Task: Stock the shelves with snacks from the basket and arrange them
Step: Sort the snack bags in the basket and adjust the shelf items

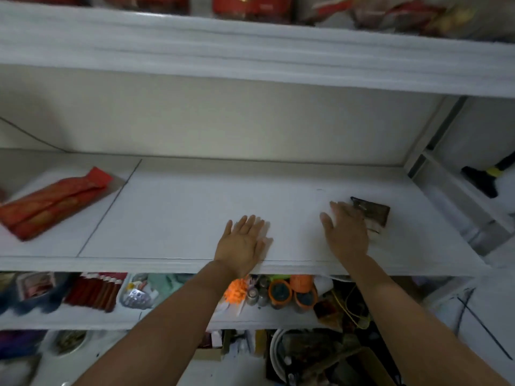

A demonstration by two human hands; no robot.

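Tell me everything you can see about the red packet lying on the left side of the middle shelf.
The red packet is long and glossy, plastic-looking, red with orange-gold patches; its print is too blurred to read. It seems to be two or more slim packs side by side. It lies flat and diagonal on the left section of the white middle shelf, left of a dark seam line. Only the shelf touches it; the left hand and right hand are well to its right.

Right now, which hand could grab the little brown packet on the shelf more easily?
The right hand, probably. It is right next to the brown packet, perhaps touching it, though blur hides that. The left hand lies flat on the shelf, farther from the packet.
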